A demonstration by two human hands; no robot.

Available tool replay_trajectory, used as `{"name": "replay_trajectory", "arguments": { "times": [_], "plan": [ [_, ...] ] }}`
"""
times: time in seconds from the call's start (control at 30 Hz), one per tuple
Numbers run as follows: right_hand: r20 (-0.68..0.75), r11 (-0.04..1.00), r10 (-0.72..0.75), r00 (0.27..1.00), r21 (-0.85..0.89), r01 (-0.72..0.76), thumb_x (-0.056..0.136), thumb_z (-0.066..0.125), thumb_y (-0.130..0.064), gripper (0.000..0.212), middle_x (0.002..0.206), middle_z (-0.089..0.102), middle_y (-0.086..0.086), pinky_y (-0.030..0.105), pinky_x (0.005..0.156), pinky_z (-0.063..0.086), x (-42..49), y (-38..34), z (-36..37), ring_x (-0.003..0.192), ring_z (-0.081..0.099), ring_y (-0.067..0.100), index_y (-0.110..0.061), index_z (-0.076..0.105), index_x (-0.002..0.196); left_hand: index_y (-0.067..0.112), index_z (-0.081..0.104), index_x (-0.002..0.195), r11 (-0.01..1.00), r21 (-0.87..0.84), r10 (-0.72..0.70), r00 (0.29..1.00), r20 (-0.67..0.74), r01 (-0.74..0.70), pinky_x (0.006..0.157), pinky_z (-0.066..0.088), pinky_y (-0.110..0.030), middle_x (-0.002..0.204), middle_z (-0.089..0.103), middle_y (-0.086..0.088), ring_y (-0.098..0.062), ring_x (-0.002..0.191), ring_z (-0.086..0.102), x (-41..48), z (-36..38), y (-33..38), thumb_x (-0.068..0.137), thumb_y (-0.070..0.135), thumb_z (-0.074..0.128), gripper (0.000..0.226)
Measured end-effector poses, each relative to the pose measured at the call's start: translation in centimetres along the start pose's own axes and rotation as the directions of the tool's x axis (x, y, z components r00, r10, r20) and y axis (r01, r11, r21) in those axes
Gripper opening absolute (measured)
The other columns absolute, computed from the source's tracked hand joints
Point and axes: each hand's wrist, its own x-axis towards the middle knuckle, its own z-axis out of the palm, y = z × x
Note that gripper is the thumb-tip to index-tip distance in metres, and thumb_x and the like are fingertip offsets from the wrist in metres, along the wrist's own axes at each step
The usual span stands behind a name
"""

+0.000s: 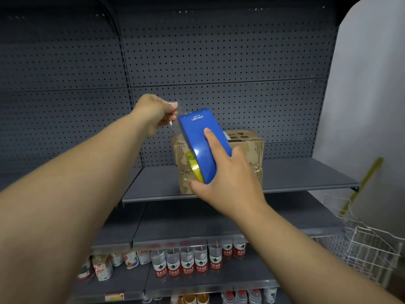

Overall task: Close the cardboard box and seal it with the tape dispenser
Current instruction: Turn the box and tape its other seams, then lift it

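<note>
My right hand (228,181) grips a glossy blue plastic tape dispenser (200,141), raised in front of a brown cardboard box (247,148). My index finger lies flat along the dispenser's broad blue side. My thumb hooks under its lower edge beside the yellow core of the tape roll (194,168), and the other fingers wrap behind it. The dispenser tilts with its nose up and to the left, white lettering showing near the top.

My left hand (156,110) is up at that nose, thumb and fingers closed together in a pinch on the free end of a clear tape strip (173,104), which glints between hand and dispenser.

The box sits on a grey metal shelf (306,174), well back toward the dark perforated back panel (219,62), and the dispenser and my right hand partly cover it. It looks battered: the outer paper is torn in patches so the corrugated ribs show, and a band of clear tape runs round its middle. Its top looks shut, with a white label and black printing on it.

Two shelves down stand clear water bottles with red labels (186,264). A white wire basket (361,244) sits off to the right.
</note>
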Motion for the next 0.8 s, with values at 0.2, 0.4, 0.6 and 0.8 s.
{"name": "replay_trajectory", "arguments": {
  "times": [0.2,0.4,0.6,0.8],
  "plan": [
    [0.068,0.999,0.042,0.997,0.01,-0.043,0.068,0.06,-0.064,0.096,0.104,0.034,0.001,0.033,0.078,0.042,0.5,-0.1,3.4,0.097,0.051,0.026,-0.051,-0.003,0.14,0.003,0.059,0.083,0.998,0.065,-0.008,0.999,-0.051,0.011,0.062,0.056,-0.018,0.076,0.061,-0.008,-0.011,0.059,0.058,3.8,-0.5,-2.2,0.089,0.01,0.061,0.009],
    [0.149,0.987,0.13,0.98,0.072,-0.142,0.065,0.059,-0.069,0.101,0.098,0.031,-0.003,0.03,0.078,0.043,1.4,-0.2,7.8,0.099,0.051,0.022,-0.051,-0.007,0.139,0.011,0.058,0.068,0.914,0.399,0.036,0.994,0.105,-0.075,0.094,0.047,-0.036,0.085,0.069,-0.012,-0.019,0.076,0.067,6.3,-0.3,-6.6,0.089,0.022,0.063,0.024],
    [0.195,0.982,0.184,0.964,0.012,-0.19,0.068,0.055,-0.071,0.099,0.106,0.041,0.002,0.03,0.08,0.044,2.5,0.2,11.2,0.1,0.052,0.023,-0.05,-0.009,0.14,0.014,0.059,0.059,0.771,0.621,0.056,0.986,0.158,-0.144,0.073,0.047,-0.032,0.09,0.068,-0.01,-0.023,0.077,0.058,9.3,0.3,-11.2,0.091,0.023,0.058,0.033],
    [0.234,0.976,0.215,0.948,-0.021,-0.216,0.07,0.053,-0.071,0.098,0.121,0.043,0.007,0.032,0.083,0.044,3.3,0.2,13.2,0.104,0.051,0.026,-0.047,-0.008,0.142,0.009,0.061,0.077,0.663,0.715,0.094,0.973,0.212,-0.22,0.072,0.04,-0.027,0.085,0.062,-0.004,-0.019,0.08,0.054,10.8,1.2,-13.4,0.091,0.026,0.058,0.022]
  ]
}}
